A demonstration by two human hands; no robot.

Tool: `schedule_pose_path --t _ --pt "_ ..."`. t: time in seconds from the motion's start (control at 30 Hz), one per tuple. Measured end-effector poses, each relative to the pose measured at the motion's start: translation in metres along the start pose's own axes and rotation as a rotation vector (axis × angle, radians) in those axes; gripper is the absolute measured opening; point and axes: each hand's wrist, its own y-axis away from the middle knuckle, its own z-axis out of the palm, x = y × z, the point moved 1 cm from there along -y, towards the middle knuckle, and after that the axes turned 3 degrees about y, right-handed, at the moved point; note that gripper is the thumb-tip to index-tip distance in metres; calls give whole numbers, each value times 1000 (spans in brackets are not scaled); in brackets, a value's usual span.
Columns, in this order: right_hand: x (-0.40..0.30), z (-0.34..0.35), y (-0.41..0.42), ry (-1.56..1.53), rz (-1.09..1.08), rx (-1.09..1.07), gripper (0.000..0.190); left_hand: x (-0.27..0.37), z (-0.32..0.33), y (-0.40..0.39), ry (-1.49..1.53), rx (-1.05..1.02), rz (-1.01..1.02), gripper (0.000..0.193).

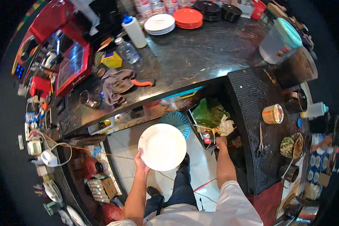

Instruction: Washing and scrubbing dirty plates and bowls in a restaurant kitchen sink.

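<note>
A round white plate (162, 147) is held at its left edge by my left hand (141, 163), thumb over the rim. A small speck marks the plate's upper left edge. At the near right corner of a dark waste bin (190, 120) is my right hand (221, 142); its fingers are partly hidden, so I cannot tell whether they grip the rim. Inside the bin lie green leaves (207, 113), crumpled paper (226, 126), thin sticks and a red-labelled container (206, 138). A ribbed teal basket or bin (176, 121) stands beside it, partly covered by the plate.
Above is a dark countertop (192, 56) with stacked white plates (159, 24), red plates (188, 18), a squeeze bottle (134, 31) and a cloth (117, 84). A red espresso machine (73, 65) stands left. Scissors (260, 144) and a can (272, 113) rest on the right-hand black mat (248, 113). Cords cross the floor.
</note>
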Motion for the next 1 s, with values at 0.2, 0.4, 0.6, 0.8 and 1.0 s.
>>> schedule_pose_path --t 0.2,0.4,0.6,0.8,1.0 --pt "63 3 21 -514 -296 245 11 15 -18 29 54 -79 41 54" --pt "-76 47 375 -598 -607 -595 16 117 -105 198 190 -74 329 54" --pt "-73 167 555 -227 -1145 -951 26 142 -240 346 377 -28 550 49" --pt "-15 332 693 10 -1259 -1066 15 144 -376 466 543 -4 756 51" --pt "23 424 797 101 -870 -1491 35 162 -448 552 604 171 910 50"
